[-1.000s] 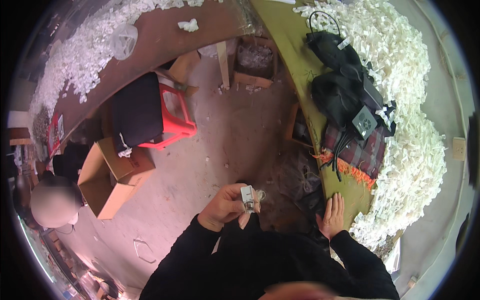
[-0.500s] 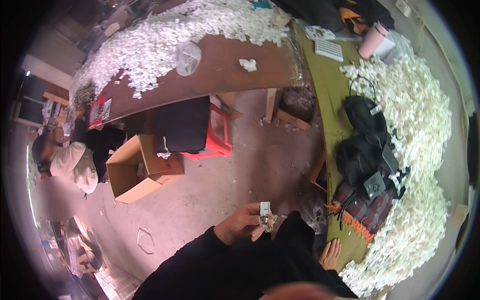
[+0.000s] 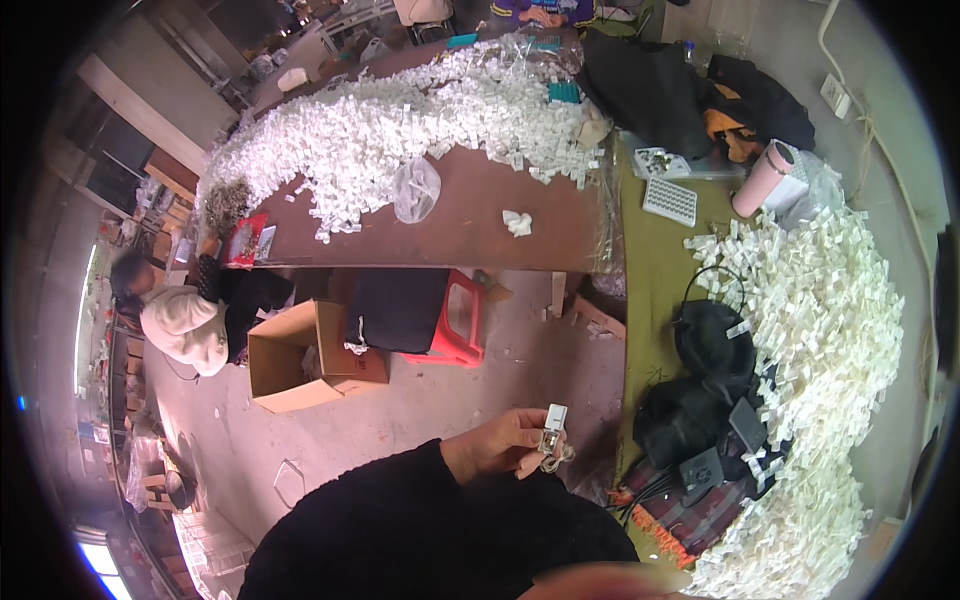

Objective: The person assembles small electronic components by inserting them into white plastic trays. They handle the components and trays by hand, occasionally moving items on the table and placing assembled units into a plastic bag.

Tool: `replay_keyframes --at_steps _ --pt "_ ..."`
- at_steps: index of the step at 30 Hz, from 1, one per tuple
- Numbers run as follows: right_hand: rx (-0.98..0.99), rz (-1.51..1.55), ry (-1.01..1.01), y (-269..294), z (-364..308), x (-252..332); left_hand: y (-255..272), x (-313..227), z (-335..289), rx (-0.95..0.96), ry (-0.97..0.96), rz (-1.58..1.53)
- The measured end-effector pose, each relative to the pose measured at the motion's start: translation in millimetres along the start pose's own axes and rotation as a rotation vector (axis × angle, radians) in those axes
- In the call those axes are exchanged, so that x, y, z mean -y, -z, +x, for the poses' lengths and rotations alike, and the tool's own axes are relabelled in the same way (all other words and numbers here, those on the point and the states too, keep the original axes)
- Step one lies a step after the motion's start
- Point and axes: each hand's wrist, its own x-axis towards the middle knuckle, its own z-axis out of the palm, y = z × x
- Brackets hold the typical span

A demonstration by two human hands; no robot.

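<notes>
My left hand point(image 3: 503, 440) is closed around a small white plastic piece point(image 3: 555, 420), held up in front of my dark sleeve. The piece has a white block at its top and a shiny metal-looking part below. A thin pale cord point(image 3: 556, 458) hangs in loops at its lower end, by my fingertips. Its exact kind is too small to make out. My right hand is out of the picture.
A large heap of small white pieces point(image 3: 820, 330) covers the right table, beside black bags point(image 3: 715, 340). Another heap point(image 3: 400, 130) lies on the brown table ahead. A cardboard box point(image 3: 285, 360) and red stool point(image 3: 465, 320) stand on the floor; a seated person point(image 3: 185, 320) is at left.
My view has tilted up, showing more of the far tables. My left hand with the white piece sits slightly further right. My right hand, earlier resting on the right table's edge, has left the picture.
</notes>
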Motion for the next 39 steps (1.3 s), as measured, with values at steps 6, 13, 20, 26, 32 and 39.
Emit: replay_keyframes --at_steps 6,13,20,26,32,39 --pt "0.039 0.091 -0.061 -2.1 58.6 -23.1 -25.5 -27.4 44.2 0.066 0.029 0.006" --pt "0.126 0.171 -0.155 1.8 104.0 -38.3 -20.0 -57.7 42.2 -0.015 -0.038 0.101" --pt "0.254 0.310 -0.408 10.5 154.6 -45.8 2.8 -105.2 4.8 -0.148 -0.214 0.213" --pt "0.473 0.399 -0.464 33.0 173.7 -16.4 17.3 -143.9 -58.1 -0.301 -0.357 0.202" --pt "1.045 0.337 -0.136 71.9 231.8 16.5 70.6 -165.4 -148.0 -0.457 -0.557 0.064" --pt "0.496 0.678 -0.342 98.5 386.3 31.2 113.9 -188.5 -184.8 -0.483 -0.611 -0.017"
